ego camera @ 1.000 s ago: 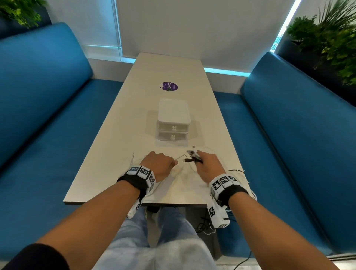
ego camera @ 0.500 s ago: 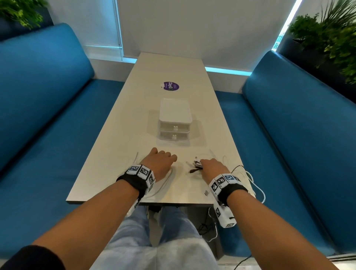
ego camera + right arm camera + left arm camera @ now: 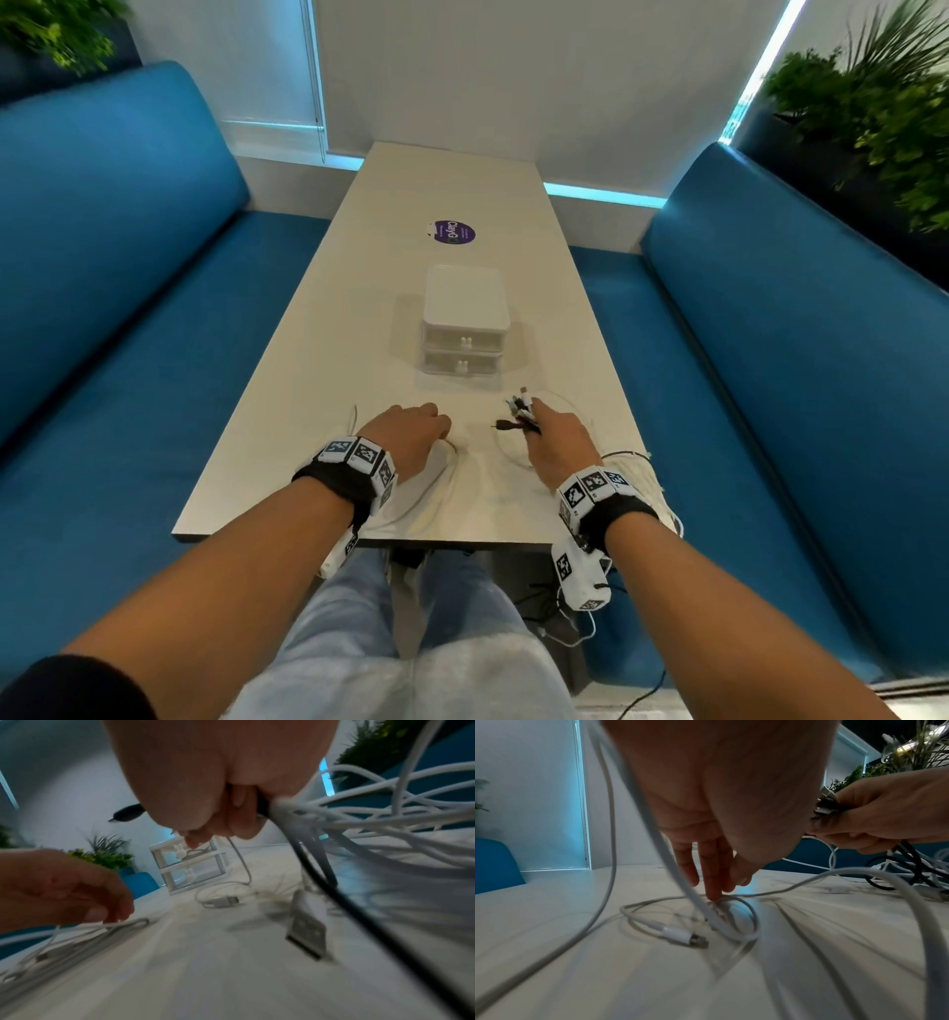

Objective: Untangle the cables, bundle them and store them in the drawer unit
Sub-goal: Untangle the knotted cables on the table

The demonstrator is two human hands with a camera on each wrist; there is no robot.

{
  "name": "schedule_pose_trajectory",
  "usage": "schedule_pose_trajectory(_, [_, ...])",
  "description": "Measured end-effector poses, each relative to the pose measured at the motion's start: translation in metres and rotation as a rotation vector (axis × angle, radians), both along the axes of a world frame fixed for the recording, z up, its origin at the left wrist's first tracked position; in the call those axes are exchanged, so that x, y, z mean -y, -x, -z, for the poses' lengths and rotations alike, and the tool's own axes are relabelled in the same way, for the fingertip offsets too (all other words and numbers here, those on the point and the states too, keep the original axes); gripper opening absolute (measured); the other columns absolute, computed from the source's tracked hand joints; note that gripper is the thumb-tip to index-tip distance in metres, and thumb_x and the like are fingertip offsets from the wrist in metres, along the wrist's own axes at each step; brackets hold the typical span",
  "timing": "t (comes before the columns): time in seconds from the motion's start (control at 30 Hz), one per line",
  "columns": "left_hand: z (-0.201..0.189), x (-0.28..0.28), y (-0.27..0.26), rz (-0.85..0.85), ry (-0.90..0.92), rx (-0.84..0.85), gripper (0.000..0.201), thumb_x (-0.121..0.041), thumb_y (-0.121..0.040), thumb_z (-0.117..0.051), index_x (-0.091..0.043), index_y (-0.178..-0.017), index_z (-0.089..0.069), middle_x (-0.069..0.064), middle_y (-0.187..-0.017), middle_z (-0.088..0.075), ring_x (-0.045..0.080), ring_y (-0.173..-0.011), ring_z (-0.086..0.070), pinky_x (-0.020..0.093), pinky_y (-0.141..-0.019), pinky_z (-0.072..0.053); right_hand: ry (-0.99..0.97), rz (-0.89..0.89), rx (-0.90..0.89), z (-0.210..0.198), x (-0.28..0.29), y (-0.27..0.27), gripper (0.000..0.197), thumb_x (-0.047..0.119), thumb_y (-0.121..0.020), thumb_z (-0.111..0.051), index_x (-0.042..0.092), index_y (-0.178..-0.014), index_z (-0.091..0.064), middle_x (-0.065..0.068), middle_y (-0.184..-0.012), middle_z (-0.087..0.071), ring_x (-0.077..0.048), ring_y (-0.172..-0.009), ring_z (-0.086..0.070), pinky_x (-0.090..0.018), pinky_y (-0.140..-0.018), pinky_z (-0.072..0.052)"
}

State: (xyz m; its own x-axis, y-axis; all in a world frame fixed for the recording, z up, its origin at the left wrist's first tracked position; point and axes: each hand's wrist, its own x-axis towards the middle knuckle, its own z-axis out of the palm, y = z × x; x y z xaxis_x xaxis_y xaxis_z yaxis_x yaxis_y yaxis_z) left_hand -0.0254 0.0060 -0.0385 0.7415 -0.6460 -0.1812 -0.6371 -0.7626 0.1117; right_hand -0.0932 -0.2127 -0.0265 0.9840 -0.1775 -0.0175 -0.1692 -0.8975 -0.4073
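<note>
My right hand (image 3: 539, 426) grips a bunch of black and white cable ends (image 3: 521, 411) just above the table, in front of the white two-drawer unit (image 3: 464, 308). Their cords (image 3: 385, 817) trail off to the right, over the table edge. A grey USB plug (image 3: 306, 927) dangles below that hand (image 3: 218, 821). My left hand (image 3: 411, 431) stands knuckles up, its straight fingers (image 3: 713, 886) touching a loop of white cable (image 3: 744, 910) that lies on the table. A white plug (image 3: 682, 938) lies beside the loop. Both drawers look closed.
The long white table (image 3: 308, 411) runs between two blue benches (image 3: 102, 360). A purple round sticker (image 3: 452, 232) sits beyond the drawer unit. More white cable (image 3: 647, 478) hangs off the table's near right corner. Plants stand behind both benches.
My left hand lay flat on the table half a second ago and now stands on its fingertips over the white loop. The right hand keeps its hold on the cable ends, lifted slightly.
</note>
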Motion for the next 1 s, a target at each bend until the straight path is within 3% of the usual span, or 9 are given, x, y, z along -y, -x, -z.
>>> schedule_pose_trajectory(0.07, [-0.002, -0.002, -0.002, -0.006, 0.037, -0.035, 0.031, -0.004, -0.094, -0.044, -0.017, -0.12, -0.054, 0.005, -0.118, -0.052, 0.03, -0.091, -0.057, 0.037, -0.077, -0.046, 0.007, -0.064, -0.053, 0.002, -0.003, 0.0, 0.02, 0.025, -0.1, -0.047, 0.015, -0.114, -0.056, -0.015, -0.097, -0.067, -0.034, -0.082, -0.062, -0.037, -0.069, -0.052])
schedule_pose_trajectory(0.23, [-0.008, -0.007, -0.007, -0.062, 0.222, -0.135, 0.04, 0.006, -0.089, -0.045, -0.014, -0.122, -0.057, 0.004, -0.121, -0.056, 0.023, -0.11, -0.057, 0.034, -0.092, -0.045, 0.022, -0.124, -0.152, 0.007, -0.014, -0.001, 0.021, 0.026, -0.099, -0.049, 0.01, -0.11, -0.058, -0.015, -0.103, -0.065, -0.032, -0.09, -0.061, -0.031, -0.068, -0.042])
schedule_pose_trajectory(0.37, [-0.013, -0.011, -0.014, -0.128, 0.299, -0.15, 0.052, 0.015, -0.082, -0.041, -0.014, -0.122, -0.057, 0.003, -0.123, -0.056, 0.019, -0.114, -0.057, 0.032, -0.092, -0.046, -0.007, -0.103, -0.159, 0.006, -0.021, -0.001, 0.026, 0.028, -0.096, -0.051, 0.01, -0.113, -0.059, -0.014, -0.106, -0.065, -0.031, -0.094, -0.06, -0.029, -0.07, -0.04])
schedule_pose_trajectory(0.5, [-0.02, -0.019, -0.018, -0.21, 0.334, -0.122, 0.051, 0.014, -0.084, -0.037, -0.013, -0.121, -0.057, 0.004, -0.12, -0.058, 0.02, -0.108, -0.057, 0.031, -0.092, -0.045, -0.054, -0.061, -0.187, 0.009, -0.022, -0.004, 0.026, 0.028, -0.096, -0.05, 0.01, -0.112, -0.059, -0.014, -0.107, -0.065, -0.028, -0.092, -0.059, -0.028, -0.07, -0.038])
schedule_pose_trajectory(0.63, [-0.021, -0.023, -0.02, -0.289, 0.385, -0.12, 0.041, 0.007, -0.089, -0.039, -0.013, -0.121, -0.056, 0.002, -0.117, -0.059, 0.018, -0.097, -0.055, 0.026, -0.084, -0.043, -0.098, -0.039, -0.23, 0.012, -0.024, -0.008, 0.03, 0.029, -0.099, -0.048, 0.009, -0.117, -0.06, -0.016, -0.113, -0.064, -0.033, -0.101, -0.059, -0.032, -0.075, -0.043])
schedule_pose_trajectory(0.77, [-0.018, -0.022, -0.016, -0.314, 0.29, -0.156, 0.033, -0.003, -0.092, -0.041, -0.017, -0.12, -0.052, 0.002, -0.109, -0.059, 0.019, -0.087, -0.054, 0.023, -0.06, -0.039, -0.107, -0.039, -0.234, 0.013, -0.026, -0.008, 0.029, 0.028, -0.099, -0.047, 0.009, -0.118, -0.061, -0.016, -0.115, -0.063, -0.033, -0.101, -0.06, -0.035, -0.08, -0.047])
schedule_pose_trajectory(0.9, [-0.009, -0.022, -0.008, -0.32, 0.237, -0.184, 0.022, -0.023, -0.091, -0.052, -0.024, -0.112, -0.054, 0.0, -0.103, -0.062, 0.019, -0.085, -0.061, 0.031, -0.075, -0.049, -0.107, -0.044, -0.237, 0.015, -0.026, -0.005, 0.029, 0.026, -0.099, -0.047, 0.009, -0.118, -0.061, -0.016, -0.113, -0.064, -0.033, -0.097, -0.061, -0.034, -0.076, -0.047])
schedule_pose_trajectory(1.0, [-0.004, -0.02, -0.002, -0.252, 0.168, -0.15, 0.035, -0.041, -0.087, -0.06, -0.028, -0.119, -0.053, -0.003, -0.105, -0.061, 0.019, -0.095, -0.059, 0.031, -0.078, -0.046, -0.103, -0.049, -0.237, 0.015, -0.027, -0.006, 0.029, 0.026, -0.099, -0.046, 0.01, -0.117, -0.062, -0.016, -0.112, -0.064, -0.033, -0.096, -0.061, -0.035, -0.075, -0.048])
